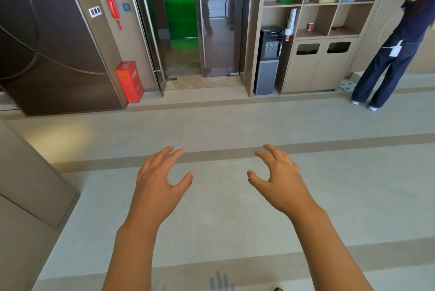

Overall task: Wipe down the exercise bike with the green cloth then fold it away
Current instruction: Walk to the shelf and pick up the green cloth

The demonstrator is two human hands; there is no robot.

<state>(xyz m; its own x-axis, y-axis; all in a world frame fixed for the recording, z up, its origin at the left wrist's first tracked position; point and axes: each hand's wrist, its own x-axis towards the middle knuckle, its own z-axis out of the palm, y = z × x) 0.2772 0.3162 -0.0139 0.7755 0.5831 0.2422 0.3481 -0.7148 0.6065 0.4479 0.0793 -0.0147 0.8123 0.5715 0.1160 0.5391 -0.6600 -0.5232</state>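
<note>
My left hand (pixel 160 173) and my right hand (pixel 277 173) are stretched out in front of me over the pale floor, palms down, fingers spread and loosely bent, holding nothing. The two hands are about a hand's width apart. No green cloth shows in view. Some exercise equipment (pixel 231 1) is dimly visible far off behind the glass doors; whether it is the bike is unclear.
Glass doors (pixel 202 20) stand ahead, a green panel behind them. A red box (pixel 129 84) sits left of the doors. A water dispenser (pixel 268 60) and shelving (pixel 324 27) stand to the right. A person (pixel 395 43) stands at far right. A padded block (pixel 26 184) is at left.
</note>
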